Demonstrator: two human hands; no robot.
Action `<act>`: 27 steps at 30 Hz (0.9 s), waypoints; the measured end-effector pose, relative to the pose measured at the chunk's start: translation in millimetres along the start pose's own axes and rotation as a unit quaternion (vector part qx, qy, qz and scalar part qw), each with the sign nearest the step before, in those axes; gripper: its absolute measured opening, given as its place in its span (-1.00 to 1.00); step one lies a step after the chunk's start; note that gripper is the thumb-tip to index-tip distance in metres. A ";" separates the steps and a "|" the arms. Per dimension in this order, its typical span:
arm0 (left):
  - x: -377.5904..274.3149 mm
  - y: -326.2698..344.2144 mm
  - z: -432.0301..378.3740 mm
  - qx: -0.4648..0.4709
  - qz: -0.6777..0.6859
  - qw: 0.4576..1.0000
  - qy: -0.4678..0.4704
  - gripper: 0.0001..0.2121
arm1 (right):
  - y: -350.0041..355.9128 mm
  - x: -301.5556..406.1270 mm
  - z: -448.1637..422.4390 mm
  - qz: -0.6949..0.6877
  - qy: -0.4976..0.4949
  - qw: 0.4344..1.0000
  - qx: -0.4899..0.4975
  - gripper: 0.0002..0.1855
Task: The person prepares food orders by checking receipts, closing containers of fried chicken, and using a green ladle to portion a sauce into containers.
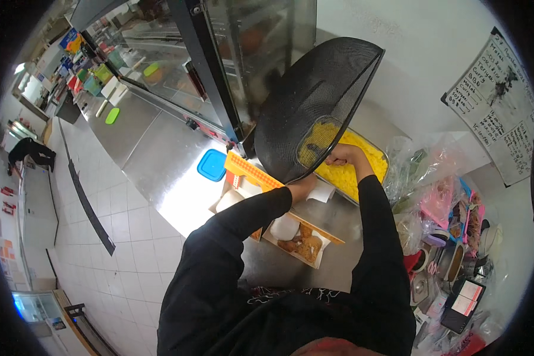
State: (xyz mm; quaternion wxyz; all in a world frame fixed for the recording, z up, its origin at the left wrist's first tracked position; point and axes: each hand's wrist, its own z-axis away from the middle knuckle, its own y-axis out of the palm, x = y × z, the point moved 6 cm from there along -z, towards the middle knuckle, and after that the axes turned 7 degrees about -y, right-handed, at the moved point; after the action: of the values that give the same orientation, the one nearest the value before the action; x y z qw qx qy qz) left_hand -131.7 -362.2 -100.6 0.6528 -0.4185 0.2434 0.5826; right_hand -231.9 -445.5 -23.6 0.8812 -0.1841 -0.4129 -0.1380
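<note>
A black mesh food cover (311, 98) stands tilted up over a metal tray (387, 165) of crumbly yellow food (358, 155). My right hand (343, 155) is above the tray with its fingers curled; a dark shape shows through the mesh beside it, too unclear to name. My left hand (303, 187) is at the cover's lower rim, its fingers hidden, and a piece of white paper (321, 193) lies close by. Below my left forearm is an open paper food box (318, 263) with a white rice mound (285, 228) and fried breaded pieces (306, 245).
Another open food box (253, 175) and a blue plastic lid (212, 164) lie left on the steel counter (149, 147). A glass display cabinet (160, 58) stands behind. Plastic bags (427, 173) and metal containers (420, 287) crowd the right. A person (31, 152) bends over far left.
</note>
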 end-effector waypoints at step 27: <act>-69.1 -218.9 277.1 0.116 0.252 0.929 0.247 -0.15 | 206.4 73.8 236.3 -0.533 -0.183 0.821 -0.095 -0.59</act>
State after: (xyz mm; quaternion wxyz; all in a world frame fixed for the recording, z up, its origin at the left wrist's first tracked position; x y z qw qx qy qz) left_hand 18.3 -164.3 159.8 0.4477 -0.3955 0.5599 0.5742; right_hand -264.5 -164.0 130.1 0.5563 -0.0400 -0.5855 -0.5884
